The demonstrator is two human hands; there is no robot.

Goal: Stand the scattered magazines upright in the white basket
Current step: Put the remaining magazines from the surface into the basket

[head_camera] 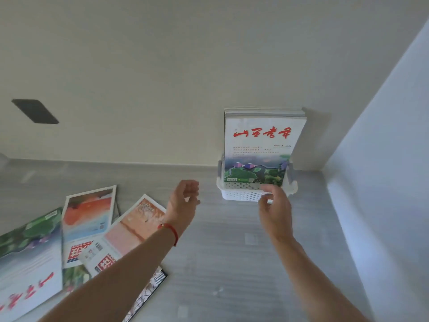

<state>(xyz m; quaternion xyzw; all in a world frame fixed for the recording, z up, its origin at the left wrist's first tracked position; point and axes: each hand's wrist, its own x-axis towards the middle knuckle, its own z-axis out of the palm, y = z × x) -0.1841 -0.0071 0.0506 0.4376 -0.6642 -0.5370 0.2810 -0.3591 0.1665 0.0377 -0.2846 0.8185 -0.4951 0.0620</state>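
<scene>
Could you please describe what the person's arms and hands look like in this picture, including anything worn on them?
Both forearms are bare, with no sleeves in view. The left hand has a thin red cord bracelet around its wrist, with a small bead or knot on it. The right hand shows nothing on its wrist. No gloves, rings or watch are visible on either.
</scene>
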